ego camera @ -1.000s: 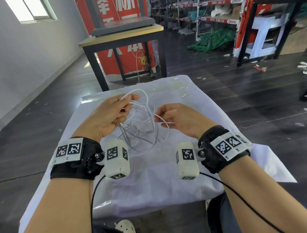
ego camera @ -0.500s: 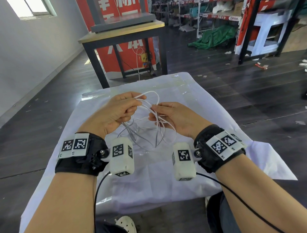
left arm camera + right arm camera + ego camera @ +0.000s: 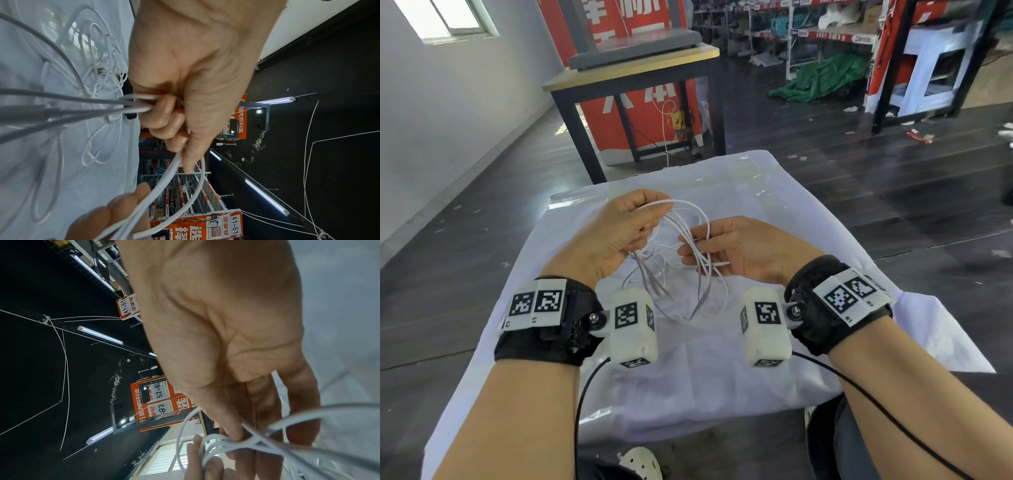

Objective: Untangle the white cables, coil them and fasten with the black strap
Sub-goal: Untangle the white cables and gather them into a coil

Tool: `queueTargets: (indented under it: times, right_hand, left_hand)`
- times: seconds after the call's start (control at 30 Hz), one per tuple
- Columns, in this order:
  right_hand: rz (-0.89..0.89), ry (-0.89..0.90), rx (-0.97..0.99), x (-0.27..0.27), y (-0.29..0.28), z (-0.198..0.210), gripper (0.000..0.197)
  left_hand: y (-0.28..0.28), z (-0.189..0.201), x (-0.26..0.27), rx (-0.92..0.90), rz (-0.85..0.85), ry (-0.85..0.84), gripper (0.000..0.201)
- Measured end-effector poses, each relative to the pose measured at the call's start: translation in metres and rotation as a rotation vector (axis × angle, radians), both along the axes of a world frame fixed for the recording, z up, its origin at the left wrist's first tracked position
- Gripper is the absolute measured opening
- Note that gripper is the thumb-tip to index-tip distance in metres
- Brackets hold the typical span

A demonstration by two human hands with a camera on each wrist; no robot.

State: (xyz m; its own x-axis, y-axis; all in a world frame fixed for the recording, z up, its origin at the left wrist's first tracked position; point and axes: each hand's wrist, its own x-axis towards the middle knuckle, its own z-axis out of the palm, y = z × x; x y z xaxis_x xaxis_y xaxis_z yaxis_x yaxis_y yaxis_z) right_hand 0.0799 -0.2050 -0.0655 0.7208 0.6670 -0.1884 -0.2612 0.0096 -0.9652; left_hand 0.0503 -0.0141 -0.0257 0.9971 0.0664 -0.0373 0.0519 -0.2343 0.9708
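Observation:
Several loops of thin white cable (image 3: 690,240) hang between my two hands above the white-covered table (image 3: 722,370). My left hand (image 3: 643,222) grips a bunch of the loops in curled fingers; in the left wrist view the strands (image 3: 98,104) run out of that fist (image 3: 164,116). My right hand (image 3: 697,245) pinches a few strands close beside the left hand, with thumb and fingers (image 3: 240,433) closed on the cable (image 3: 222,443). The lower loops trail down onto the cloth. A small black piece (image 3: 129,115) shows behind the left hand, too hidden to identify.
A wooden-topped table with black legs (image 3: 633,68) stands just beyond the far edge of the cloth. Red banners, shelving racks and a green tarp (image 3: 822,77) fill the background. Dark floor surrounds the table on both sides.
My right hand has moved left and up toward the left hand, bringing its strands in. The loops have gathered tighter between the hands, and the left hand keeps its grip.

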Motion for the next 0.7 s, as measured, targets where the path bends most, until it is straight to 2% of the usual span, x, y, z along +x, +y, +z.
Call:
queueTargets:
  times: [0.2, 0.5, 0.7]
  right_hand:
    - [-0.030, -0.015, -0.008, -0.0008, 0.0007, -0.0002, 0.022]
    - [0.055, 0.018, 0.000, -0.0032, -0.0016, 0.0028, 0.022]
    - [0.048, -0.034, -0.035, -0.0044, 0.0021, 0.0023, 0.019]
  left_hand:
    - [-0.0014, -0.0007, 0.0014, 0.000, 0.005, 0.006, 0.013]
    - [-0.0048, 0.0011, -0.0001, -0.063, -0.039, 0.016, 0.011]
    - [-0.0050, -0.0007, 0.0009, -0.072, -0.034, 0.000, 0.011]
